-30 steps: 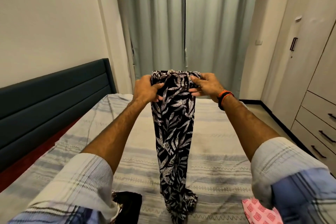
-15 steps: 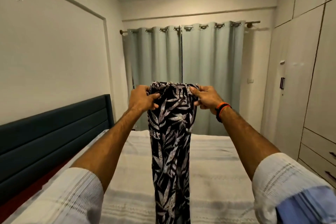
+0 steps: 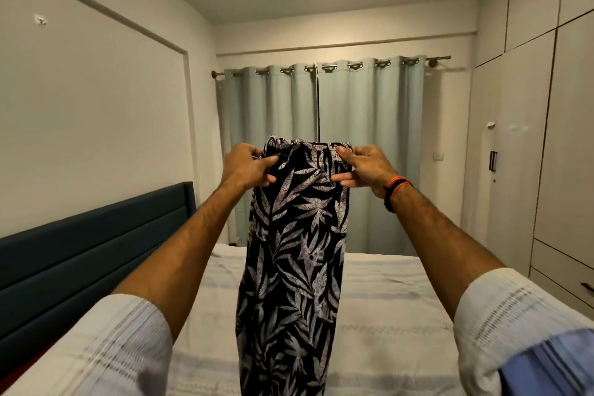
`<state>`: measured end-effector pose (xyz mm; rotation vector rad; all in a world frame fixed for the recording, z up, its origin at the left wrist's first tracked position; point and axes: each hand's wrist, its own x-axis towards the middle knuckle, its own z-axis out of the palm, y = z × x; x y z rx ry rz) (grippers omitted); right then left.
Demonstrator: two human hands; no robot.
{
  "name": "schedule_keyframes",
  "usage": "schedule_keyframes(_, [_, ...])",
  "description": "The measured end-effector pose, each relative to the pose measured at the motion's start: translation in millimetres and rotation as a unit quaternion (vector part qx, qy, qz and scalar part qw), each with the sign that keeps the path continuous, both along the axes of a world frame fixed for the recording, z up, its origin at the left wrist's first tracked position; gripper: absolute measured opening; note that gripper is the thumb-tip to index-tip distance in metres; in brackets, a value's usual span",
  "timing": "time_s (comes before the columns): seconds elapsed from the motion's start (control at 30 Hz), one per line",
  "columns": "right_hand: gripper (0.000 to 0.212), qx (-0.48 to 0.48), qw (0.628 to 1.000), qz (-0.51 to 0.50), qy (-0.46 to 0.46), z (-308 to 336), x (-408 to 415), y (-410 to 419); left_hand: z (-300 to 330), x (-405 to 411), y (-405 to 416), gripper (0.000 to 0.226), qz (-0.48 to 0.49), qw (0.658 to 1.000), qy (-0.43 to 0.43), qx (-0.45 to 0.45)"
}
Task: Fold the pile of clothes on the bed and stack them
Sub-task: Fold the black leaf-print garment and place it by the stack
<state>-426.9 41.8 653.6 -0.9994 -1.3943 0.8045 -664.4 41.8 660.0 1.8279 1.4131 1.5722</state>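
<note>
A pair of black trousers with a pale leaf print (image 3: 292, 260) hangs straight down in front of me, above the bed (image 3: 385, 315). My left hand (image 3: 246, 167) pinches the left end of the waistband, and my right hand (image 3: 364, 167) pinches the right end. Both arms are stretched forward at about chest height. The lower part of the trousers runs out of the bottom of the view. The pile of other clothes is out of view.
A dark blue headboard (image 3: 96, 254) runs along the left of the bed. Pale green curtains (image 3: 321, 151) hang on the far wall. Wardrobe doors and drawers (image 3: 562, 186) line the right side.
My view has tilted up from the bed toward the ceiling. Both hands have raised the trousers higher, keeping their hold on the waistband. The clothes at the bed's near edge have left the view.
</note>
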Motion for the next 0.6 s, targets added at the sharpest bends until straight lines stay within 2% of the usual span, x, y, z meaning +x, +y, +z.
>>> schedule_keyframes(0.1, [0.048, 0.024, 1.0, -0.011, 0.011, 12.6, -2.5, -10.1, 10.6, -2.2, -3.4, 0.033, -0.011, 0.999, -0.033, 0.022])
schedule_keyframes(0.27, [0.044, -0.018, 1.0, -0.013, -0.011, -14.8, -5.1, -11.9, -20.4, -3.8, -7.8, 0.024, -0.002, 0.999, -0.018, -0.028])
schedule_keyframes(0.4, [0.039, -0.003, 1.0, -0.011, 0.0, -9.1, -5.3, -13.7, -18.2, -7.2, -8.6, 0.022, -0.014, 0.999, -0.037, -0.017])
schedule_keyframes(0.6, [0.043, -0.021, 1.0, -0.02, -0.007, -27.7, -7.3, -9.1, -34.1, -5.0, -7.1, 0.019, -0.011, 0.999, -0.032, -0.042])
